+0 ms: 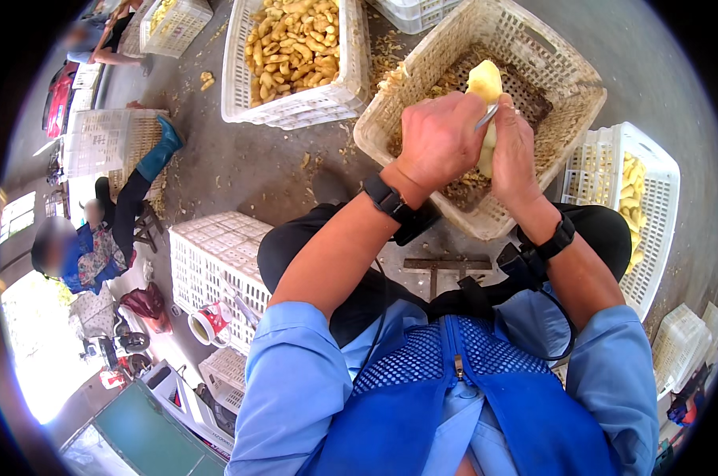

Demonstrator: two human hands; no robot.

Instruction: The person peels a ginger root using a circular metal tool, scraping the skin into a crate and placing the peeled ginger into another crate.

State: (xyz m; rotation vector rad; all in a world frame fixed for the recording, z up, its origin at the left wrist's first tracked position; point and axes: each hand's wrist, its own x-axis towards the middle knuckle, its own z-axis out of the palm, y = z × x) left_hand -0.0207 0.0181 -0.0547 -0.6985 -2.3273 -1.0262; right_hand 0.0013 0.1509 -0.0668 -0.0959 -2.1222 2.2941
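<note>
My left hand (439, 134) is closed around a pale yellow peeled root, likely ginger (485, 81), whose rounded end sticks up past my knuckles. My right hand (515, 149) faces it from the other side, its thumb against a narrow metal blade (487, 117). The blade lies against the root between both hands; its handle is hidden. More pale flesh shows lower down between my palms. Both hands are above a worn, dirty plastic crate (534, 59) with brown peelings (439, 90) inside.
A white crate (359, 95) of unpeeled brown roots (293, 44) stands ahead-left. Peeled roots (631, 205) fill part of a crate (656, 178) at right. An upturned crate (216, 238) and a red-white cup (209, 321) are at left. Another person (97, 253) sits farther left.
</note>
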